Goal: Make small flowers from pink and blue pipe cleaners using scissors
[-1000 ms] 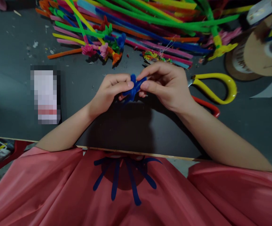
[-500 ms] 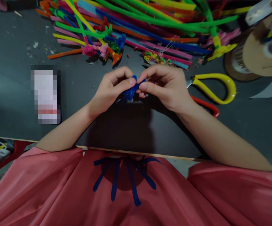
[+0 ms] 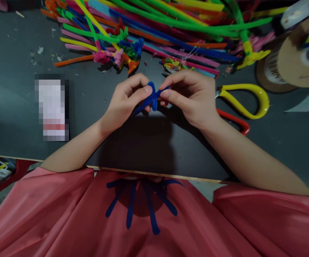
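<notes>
A blue pipe cleaner (image 3: 154, 101) bent into several loops is held in the air over the dark table, between both hands. My left hand (image 3: 127, 98) pinches its left side with thumb and forefinger, and part of the blue stem slants down under the palm. With thumb and fingertips, my right hand (image 3: 190, 98) grips the right end. Where the loops meet is partly covered by the fingers. Several blue pipe cleaner pieces (image 3: 131, 207) lie fanned out on the red cloth (image 3: 76, 214) over my lap.
Many coloured pipe cleaners (image 3: 170, 25) and finished pipe cleaner flowers (image 3: 118, 57) lie along the back. Scissors with yellow and red handles (image 3: 265, 103) rest right of my right hand, below a cardboard spool (image 3: 288, 67). A blurred-out phone-like object (image 3: 52, 107) lies at left.
My hands have drawn slightly apart. The blue loops have turned and spread, so more of the crossing shape shows between the fingers.
</notes>
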{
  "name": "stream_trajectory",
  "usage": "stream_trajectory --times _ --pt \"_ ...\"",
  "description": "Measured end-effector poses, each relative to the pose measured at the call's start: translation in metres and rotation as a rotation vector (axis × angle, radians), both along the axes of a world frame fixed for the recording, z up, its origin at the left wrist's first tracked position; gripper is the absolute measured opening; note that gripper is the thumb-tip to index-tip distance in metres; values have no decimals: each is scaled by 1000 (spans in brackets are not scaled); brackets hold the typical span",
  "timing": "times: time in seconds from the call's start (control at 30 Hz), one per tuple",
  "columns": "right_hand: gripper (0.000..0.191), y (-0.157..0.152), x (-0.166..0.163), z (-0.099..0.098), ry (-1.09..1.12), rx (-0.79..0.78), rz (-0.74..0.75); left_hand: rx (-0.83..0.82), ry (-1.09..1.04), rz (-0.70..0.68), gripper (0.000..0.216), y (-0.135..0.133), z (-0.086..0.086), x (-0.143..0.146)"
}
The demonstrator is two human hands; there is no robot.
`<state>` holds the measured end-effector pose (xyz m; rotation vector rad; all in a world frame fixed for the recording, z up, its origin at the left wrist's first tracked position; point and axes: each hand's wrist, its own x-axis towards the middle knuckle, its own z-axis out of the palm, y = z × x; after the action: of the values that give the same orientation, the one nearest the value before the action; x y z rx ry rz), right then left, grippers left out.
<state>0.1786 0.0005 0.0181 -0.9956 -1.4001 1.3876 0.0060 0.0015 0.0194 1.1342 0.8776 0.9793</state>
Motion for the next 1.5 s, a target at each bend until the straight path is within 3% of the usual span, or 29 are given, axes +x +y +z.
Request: stream_trajectory --times 0.13,0.3,0.7,1.13,1.3,1.5 --pt "18 1 0 -1 -28 7 -37 -19 28 -70 21 0 3 -1" --pt "17 2 0 -1 -66 -4 -30 -19 225 -65 12 0 6 -2" --pt "6 4 -1 4 -214 -95 177 184 557 -104 18 0 7 -5" --pt "9 6 1 13 -302 -130 251 125 430 -207 20 2 9 -6" --pt "10 4 5 22 -402 -11 266 -41 291 -260 18 1 9 -8" --pt "9 -3 5 28 -528 352 225 -220 115 -304 15 4 13 -9"
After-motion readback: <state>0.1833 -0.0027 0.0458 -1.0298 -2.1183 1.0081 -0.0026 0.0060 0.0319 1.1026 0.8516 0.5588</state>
